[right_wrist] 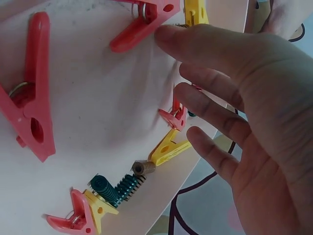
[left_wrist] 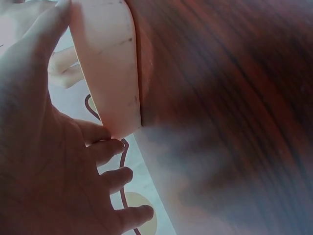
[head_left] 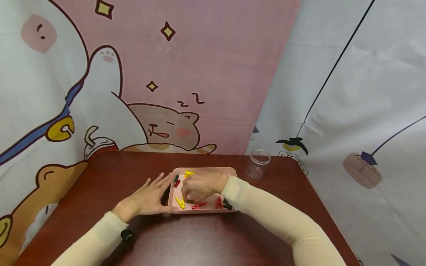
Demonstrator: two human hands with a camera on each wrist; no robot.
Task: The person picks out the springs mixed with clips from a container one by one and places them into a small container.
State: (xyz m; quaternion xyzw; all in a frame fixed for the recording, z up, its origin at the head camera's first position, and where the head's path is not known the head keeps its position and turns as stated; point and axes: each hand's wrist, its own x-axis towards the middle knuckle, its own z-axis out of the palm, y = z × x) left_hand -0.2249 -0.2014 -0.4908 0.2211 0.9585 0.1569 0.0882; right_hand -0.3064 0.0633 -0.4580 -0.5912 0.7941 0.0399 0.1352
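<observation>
My left hand [head_left: 148,199] spreads its fingers along the left side of a pink tray [head_left: 213,211], thumb at the near corner and forefinger at the far one. The left wrist view shows the tray's outer wall [left_wrist: 110,63] between thumb and fingers. Over the tray hovers my right hand [head_left: 203,186], fingers loosely bent and apart, with nothing seen held. Its thumb tip is beside a red clip [right_wrist: 139,29] and a yellow clip [right_wrist: 195,12]. A brown spring [head_left: 190,201] lies below the hand, partly hidden by the thumb in the right wrist view.
More red clips [right_wrist: 36,93], yellow clips [right_wrist: 168,149] and dark green springs [right_wrist: 105,189] lie about the tray. A clear jar [head_left: 257,164] stands behind it to the right on the brown table [head_left: 199,240]. A printed cloth [head_left: 216,74] hangs behind the table.
</observation>
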